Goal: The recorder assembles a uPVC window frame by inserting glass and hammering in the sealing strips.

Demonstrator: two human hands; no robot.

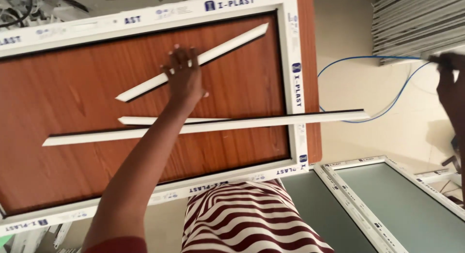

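The left hand (185,75) is reaching up from the lower left of the frame to the upper middle. Its fingers (177,55) are curling over a short white strip (193,63) and pressing on it; whether they are closing fully around it cannot be told. This strip is lying slanted, running from the middle left up toward the upper middle, with a dark edge along its lower side. It is resting on a brown wood-grain tabletop (72,88).

A white frame (293,78) is lying around the tabletop area, its right rail standing upright in the middle of the picture. Below the hand, a long white strip (271,121) is lying nearly level, crossing over the right rail. A third strip (145,120) is lying just beside it, partly under the forearm.

The right hand (451,83) is showing at the right edge, cut off by the frame; its finger state cannot be told. A blue cable (361,59) is looping on the floor near it.

At the lower right, a second white frame (358,195) is lying on the floor. A red-and-white striped garment (242,219) is showing at the lower middle.
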